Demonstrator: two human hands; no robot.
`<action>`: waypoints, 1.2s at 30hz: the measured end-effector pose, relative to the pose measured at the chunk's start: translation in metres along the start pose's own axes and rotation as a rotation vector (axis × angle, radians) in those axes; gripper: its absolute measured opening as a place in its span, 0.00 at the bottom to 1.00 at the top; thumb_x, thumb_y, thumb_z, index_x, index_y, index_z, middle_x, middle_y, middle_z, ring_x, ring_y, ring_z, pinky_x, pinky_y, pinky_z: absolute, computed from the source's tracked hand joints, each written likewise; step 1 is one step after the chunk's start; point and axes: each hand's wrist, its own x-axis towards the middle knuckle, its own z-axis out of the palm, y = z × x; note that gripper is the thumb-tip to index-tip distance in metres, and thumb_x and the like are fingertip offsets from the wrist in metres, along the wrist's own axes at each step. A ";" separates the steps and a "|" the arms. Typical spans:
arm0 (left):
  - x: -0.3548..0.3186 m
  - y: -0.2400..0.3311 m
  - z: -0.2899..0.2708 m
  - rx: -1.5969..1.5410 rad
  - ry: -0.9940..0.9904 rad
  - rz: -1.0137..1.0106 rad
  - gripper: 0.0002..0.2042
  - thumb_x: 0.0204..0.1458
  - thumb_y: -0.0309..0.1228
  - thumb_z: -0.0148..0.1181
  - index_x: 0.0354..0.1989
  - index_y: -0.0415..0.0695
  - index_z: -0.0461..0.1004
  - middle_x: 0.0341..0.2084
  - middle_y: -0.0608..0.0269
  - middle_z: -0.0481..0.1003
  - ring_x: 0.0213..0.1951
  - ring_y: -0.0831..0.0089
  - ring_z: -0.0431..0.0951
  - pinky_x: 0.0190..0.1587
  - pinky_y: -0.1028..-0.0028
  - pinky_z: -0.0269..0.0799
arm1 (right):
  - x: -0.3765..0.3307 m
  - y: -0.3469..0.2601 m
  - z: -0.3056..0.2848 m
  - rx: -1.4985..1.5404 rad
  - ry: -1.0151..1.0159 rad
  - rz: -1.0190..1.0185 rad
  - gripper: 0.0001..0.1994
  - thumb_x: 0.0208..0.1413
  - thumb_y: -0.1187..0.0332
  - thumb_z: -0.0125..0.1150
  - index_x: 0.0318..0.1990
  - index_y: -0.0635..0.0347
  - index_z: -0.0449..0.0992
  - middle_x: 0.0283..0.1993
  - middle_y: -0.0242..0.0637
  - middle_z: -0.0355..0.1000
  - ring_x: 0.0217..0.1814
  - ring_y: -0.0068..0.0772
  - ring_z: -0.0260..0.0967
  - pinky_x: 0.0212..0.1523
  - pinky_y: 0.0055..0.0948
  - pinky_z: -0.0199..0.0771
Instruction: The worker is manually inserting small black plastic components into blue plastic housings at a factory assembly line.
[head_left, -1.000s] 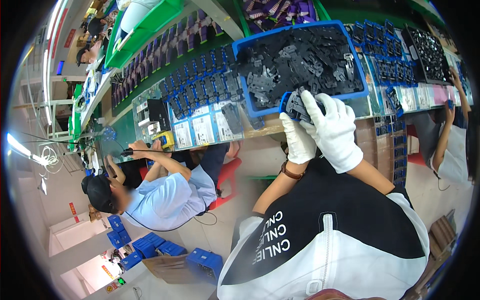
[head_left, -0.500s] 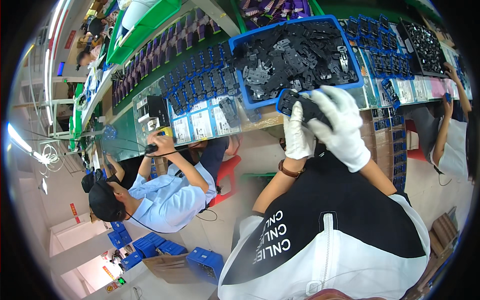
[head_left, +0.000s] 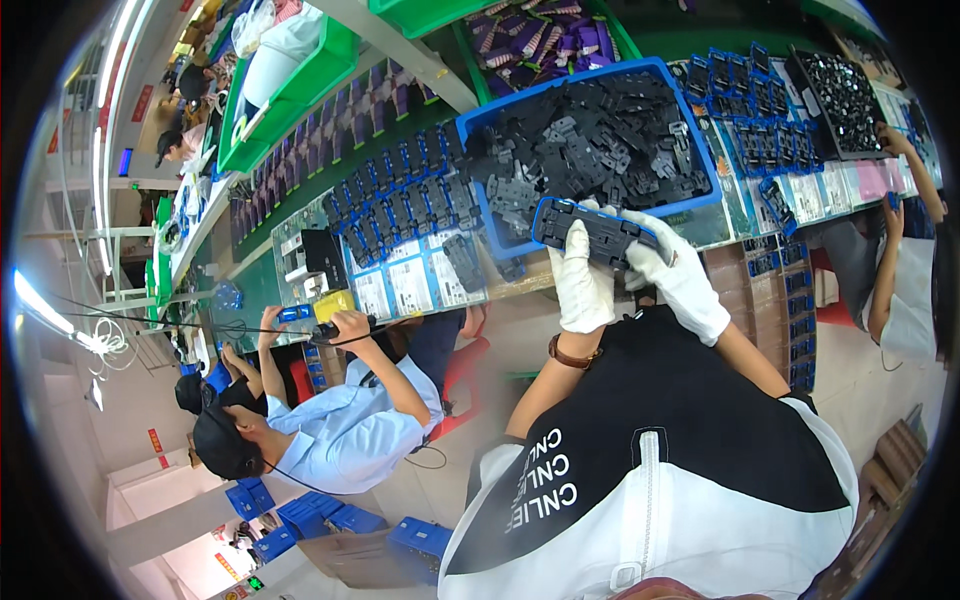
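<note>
A blue-edged part with a black ribbed underside (head_left: 597, 232), shaped like a toy car chassis, is held over the near edge of the workbench. Its left end is gripped by my white-gloved left hand (head_left: 583, 288), thumb lying across the black face. At the other end my right hand (head_left: 682, 283), also gloved, closes its fingers on the part. Just beyond my hands stands a blue bin (head_left: 703, 140), heaped with loose black chassis plates (head_left: 590, 135).
Rows of blue-and-black parts (head_left: 400, 205) stand left of the bin, with more (head_left: 750, 100) to its right. A black tray (head_left: 840, 100) of small shiny pieces lies farther right. A co-worker in a light blue shirt (head_left: 350, 430) works on my left, holding a tool.
My right hand has come down from above the part onto its right end. The part now shows more of its black underside. The co-worker's hands on the left have moved apart.
</note>
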 end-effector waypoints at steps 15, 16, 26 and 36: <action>0.052 0.036 0.039 0.133 -0.036 0.139 0.16 0.60 0.33 0.49 0.55 0.44 0.61 0.48 0.57 0.70 0.48 0.64 0.73 0.50 0.64 0.71 | 0.058 -0.041 0.025 -0.122 0.023 -0.129 0.22 0.56 0.63 0.58 0.56 0.64 0.65 0.49 0.35 0.68 0.36 0.16 0.66 0.36 0.17 0.69; 0.058 0.035 0.024 0.181 -0.038 0.103 0.18 0.60 0.32 0.50 0.58 0.46 0.58 0.49 0.58 0.69 0.47 0.68 0.73 0.50 0.67 0.70 | 0.059 -0.040 0.028 -0.093 0.022 -0.110 0.23 0.56 0.63 0.60 0.56 0.63 0.64 0.46 0.34 0.68 0.34 0.16 0.66 0.34 0.17 0.69; 0.063 0.070 -0.086 0.443 0.326 0.192 0.28 0.60 0.40 0.49 0.65 0.42 0.49 0.54 0.59 0.64 0.52 0.71 0.67 0.54 0.70 0.65 | 0.078 -0.012 0.029 -0.632 -0.166 -0.202 0.26 0.56 0.61 0.57 0.60 0.62 0.61 0.49 0.48 0.69 0.42 0.34 0.72 0.44 0.29 0.72; 0.034 0.125 -0.211 0.457 0.565 0.305 0.25 0.62 0.35 0.43 0.66 0.44 0.47 0.57 0.59 0.62 0.52 0.69 0.69 0.54 0.69 0.67 | 0.059 -0.004 -0.023 -0.806 0.187 -0.225 0.11 0.55 0.70 0.57 0.45 0.62 0.75 0.44 0.42 0.74 0.44 0.31 0.73 0.46 0.26 0.70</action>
